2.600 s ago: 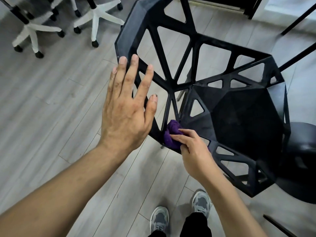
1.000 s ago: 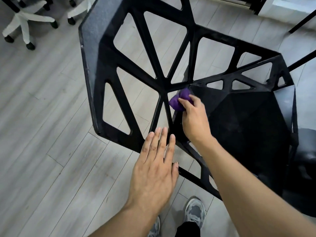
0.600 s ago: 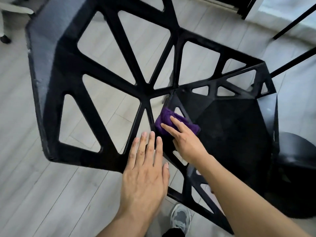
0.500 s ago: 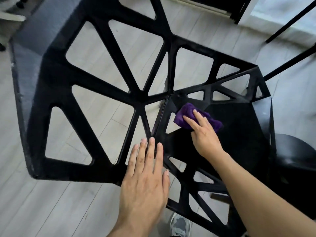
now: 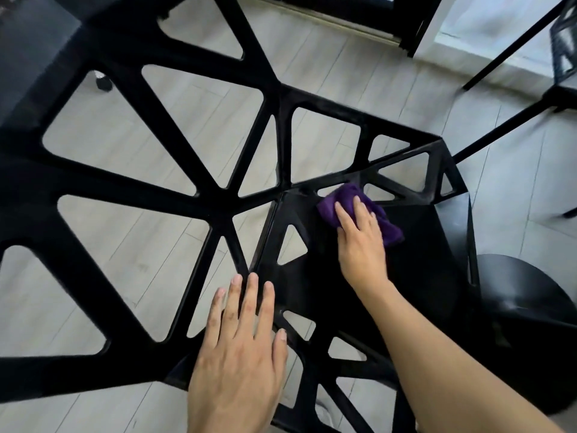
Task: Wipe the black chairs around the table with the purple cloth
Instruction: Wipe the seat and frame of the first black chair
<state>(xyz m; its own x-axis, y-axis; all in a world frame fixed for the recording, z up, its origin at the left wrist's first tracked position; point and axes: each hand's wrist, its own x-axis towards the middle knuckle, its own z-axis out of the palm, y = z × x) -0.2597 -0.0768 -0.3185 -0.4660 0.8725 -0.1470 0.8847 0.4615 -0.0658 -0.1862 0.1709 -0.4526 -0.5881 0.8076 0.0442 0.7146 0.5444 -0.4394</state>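
Observation:
A black chair (image 5: 218, 201) with a lattice of triangular openings fills most of the view, its backrest close to the camera and its seat lower right. My right hand (image 5: 362, 242) presses the purple cloth (image 5: 346, 198) flat against the back of the seat with straight fingers. My left hand (image 5: 240, 357) lies over the lower edge of the backrest frame, fingers straight and together, holding nothing.
Another black chair seat (image 5: 524, 301) sits at the right edge. Thin black legs (image 5: 505, 42) of furniture cross the upper right over the grey plank floor (image 5: 125, 145). A dark surface (image 5: 28, 54) is at the upper left.
My right hand has slid the cloth from the backrest joint up and right across the seat. The camera has moved closer to the chair. My left hand stays at the frame's lower edge.

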